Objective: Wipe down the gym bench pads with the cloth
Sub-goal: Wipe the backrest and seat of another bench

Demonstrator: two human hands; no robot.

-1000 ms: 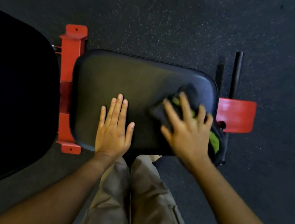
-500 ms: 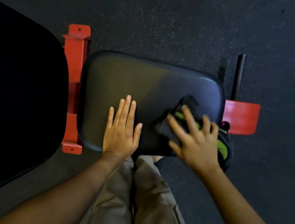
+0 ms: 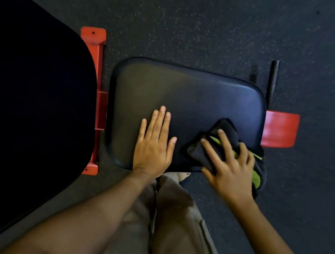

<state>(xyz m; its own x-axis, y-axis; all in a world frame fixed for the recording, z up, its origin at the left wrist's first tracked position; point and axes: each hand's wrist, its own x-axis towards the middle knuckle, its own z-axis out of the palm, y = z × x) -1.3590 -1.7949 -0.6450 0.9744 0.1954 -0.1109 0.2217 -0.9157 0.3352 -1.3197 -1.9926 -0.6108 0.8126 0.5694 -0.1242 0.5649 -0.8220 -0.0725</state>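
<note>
The back pad (image 3: 26, 92), dark and the broadest thing in view, is lying far out to the left of both grips, with neither one touching it. The seat pad (image 3: 189, 99), a rounded black rectangle, is lying directly under both grips and stretching away beyond their fingertips. The far half is catching a dull sheen, but whether it is already wiped cannot be told.

A person's tan trousers (image 3: 178, 228) are showing below the wrists, suggesting that the person is standing close to the near edge to reach over it. The red frame (image 3: 96, 48) is running between the two pads, left of the left grip, and a red plate (image 3: 280, 129) is sticking out just right of the right grip.

The left grip (image 3: 153, 148) is lying flat and holding nothing, fingers straight and together on the pad's near middle, probably bracing the body. The right grip (image 3: 229, 172) is spreading its fingers wide and pressing down on the cloth (image 3: 226, 130) rather than pinching it, which suits sliding it across the vinyl.

The cloth, black with a green stripe, is bunching under that palm at the pad's near right corner, partly hanging over the edge. A thin black bar (image 3: 272, 80) is standing beyond the right grip.
</note>
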